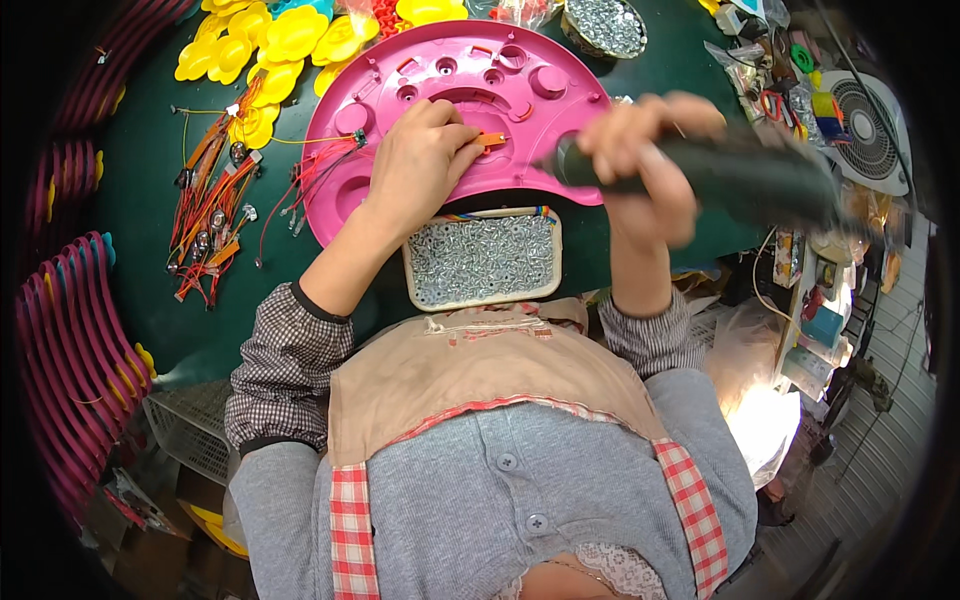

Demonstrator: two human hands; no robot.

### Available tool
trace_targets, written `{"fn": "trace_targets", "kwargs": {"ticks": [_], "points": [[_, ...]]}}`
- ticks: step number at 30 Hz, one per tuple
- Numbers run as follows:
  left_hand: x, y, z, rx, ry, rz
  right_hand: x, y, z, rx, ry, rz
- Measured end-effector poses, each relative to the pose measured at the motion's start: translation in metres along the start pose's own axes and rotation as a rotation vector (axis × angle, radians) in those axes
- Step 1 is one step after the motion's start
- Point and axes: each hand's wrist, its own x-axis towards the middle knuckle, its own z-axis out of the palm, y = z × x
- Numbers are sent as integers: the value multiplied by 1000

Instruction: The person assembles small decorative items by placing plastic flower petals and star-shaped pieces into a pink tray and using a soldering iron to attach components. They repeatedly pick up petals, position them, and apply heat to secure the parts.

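Observation:
A pink half-round plastic shell (pixel 340 120) lies on the green table with its posts and recesses facing up. My left hand (pixel 425 155) rests over its middle, fingertips pinched at a small orange part (pixel 491 140) lying against the shell. Red wires (pixel 322 165) and a small green board (pixel 359 138) sit by the shell's left side, next to that hand. Over the shell's right end, my right hand (pixel 650 165) grips a black power screwdriver (pixel 740 180), blurred by motion. Its narrow tip points left.
A white tray of screws (pixel 409 270) stands between the shell and my apron; a round bowl of screws (pixel 605 25) is behind. Wired assemblies (pixel 215 215) and yellow flower-shaped parts (pixel 290 35) lie to the left. Stacked pink shells (pixel 80 330) line the far left; a fan (pixel 868 125) stands right.

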Motion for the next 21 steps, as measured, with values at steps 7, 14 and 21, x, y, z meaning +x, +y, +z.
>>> {"fn": "trace_targets", "kwargs": {"ticks": [7,14,21], "points": [[-7,31,-17,-34,103,177,-59,-9,0,-113,-5,145],[-34,59,5,-98,-47,198,-43,-39,6,-59,3,86],[-32,54,-1,-232,-59,199,-28,-55,-1,86,-56,-19]]}}
